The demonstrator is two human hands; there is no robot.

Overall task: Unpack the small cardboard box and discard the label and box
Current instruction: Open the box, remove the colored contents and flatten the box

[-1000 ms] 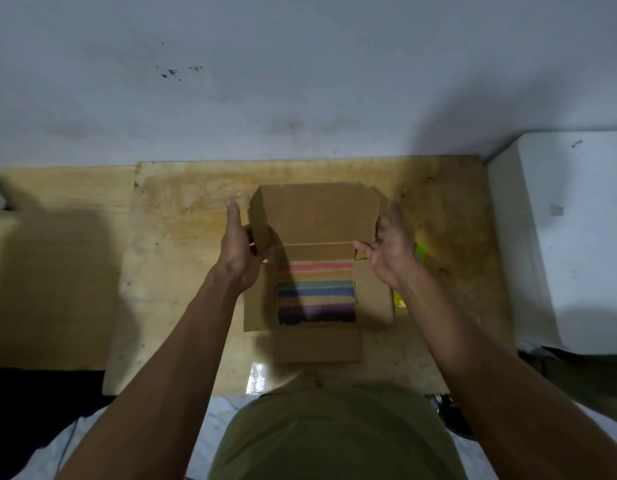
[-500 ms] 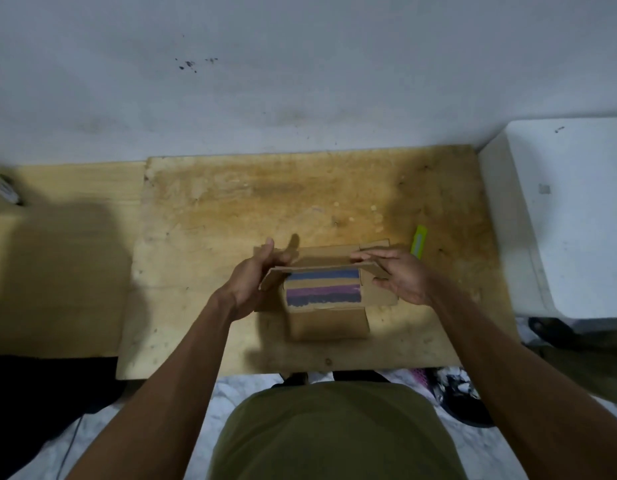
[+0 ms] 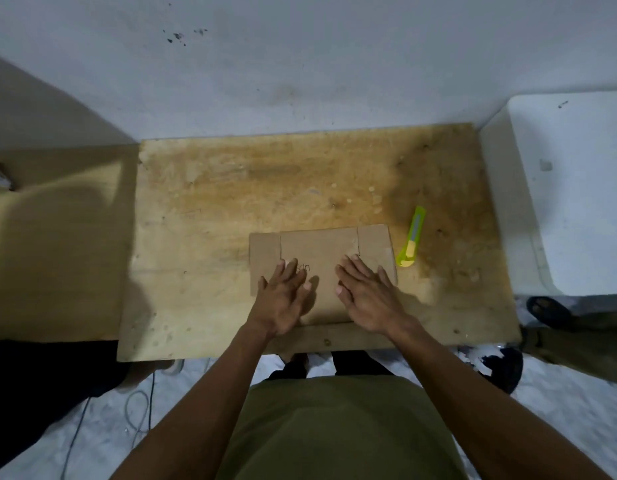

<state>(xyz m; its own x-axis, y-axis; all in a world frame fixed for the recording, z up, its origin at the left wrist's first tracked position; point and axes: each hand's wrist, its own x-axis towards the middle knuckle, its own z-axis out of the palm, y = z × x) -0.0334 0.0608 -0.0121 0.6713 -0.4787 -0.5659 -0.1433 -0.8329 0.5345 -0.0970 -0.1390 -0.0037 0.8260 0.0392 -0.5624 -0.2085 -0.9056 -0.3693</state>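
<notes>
Stained plywood surface (image 3: 231, 209) butts against a grey-white wall (image 3: 300, 64) with dark specks. White cabinet (image 3: 570, 188) off its right edge, lower tan bench (image 3: 58, 244) off the left. Pale floor (image 3: 103, 438) below, cable (image 3: 75, 441) lying loose. Dim light, heavy shadows.

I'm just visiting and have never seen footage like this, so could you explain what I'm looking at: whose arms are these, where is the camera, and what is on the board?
There is no machine here. A person wears a camera on the head, looking down, so both bare arms reach in from the bottom. The left hand and right hand lie flat, palms down, on a cardboard box that looks flattened on the wooden board. Neither hand grips anything. Beside the box, on the person's right, lies a yellow-green utility knife. A white cabinet stands further right.
</notes>
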